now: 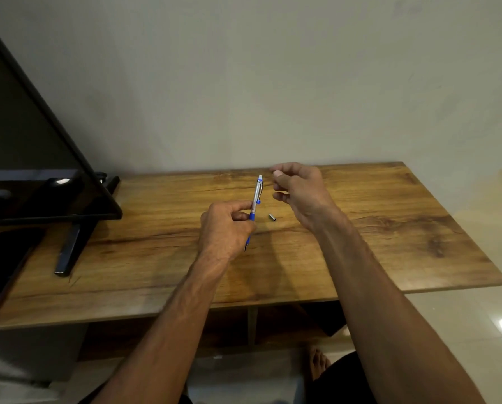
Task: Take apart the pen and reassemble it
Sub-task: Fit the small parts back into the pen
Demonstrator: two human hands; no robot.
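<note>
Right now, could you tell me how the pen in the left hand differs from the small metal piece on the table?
The pen is long, silver and blue; the small metal piece is short and all grey. The pen is held nearly upright in the left hand; the piece lies loose on the table, touched by neither hand. Both sit between the hands.

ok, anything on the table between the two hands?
Head view: a small silver pen piece lies on the table, between the left hand holding the pen and the right hand.

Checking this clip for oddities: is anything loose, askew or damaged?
One small silver pen part lies loose on the table, apart from the pen held in the left hand. That fits taking it apart. No visible damage.
</note>
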